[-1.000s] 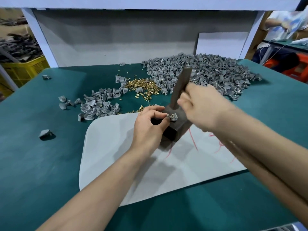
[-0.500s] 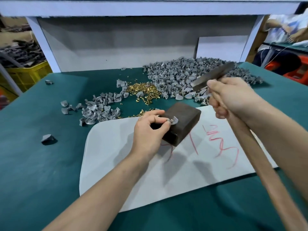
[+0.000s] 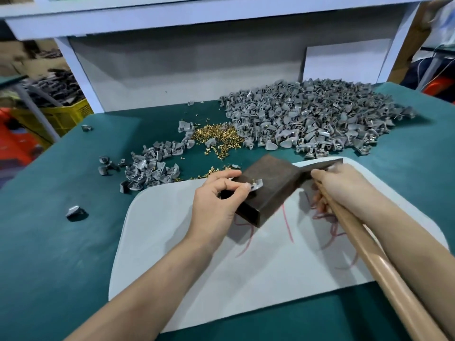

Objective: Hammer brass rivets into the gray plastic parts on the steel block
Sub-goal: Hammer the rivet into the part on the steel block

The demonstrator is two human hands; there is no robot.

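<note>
Riveting in hand. Left hand pinches gray plastic part on steel block, 9 o'clock edge; right hand grips hammer at 3 o'clock. Next: strike squarely, clear of the pinch.

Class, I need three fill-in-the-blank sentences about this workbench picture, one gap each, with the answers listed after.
The left hand pinches a gray plastic part on the steel ____. The right hand grips the hammer by its wooden ____. The white mat bears ____ scribbles.
Missing words: block; handle; red.
</note>
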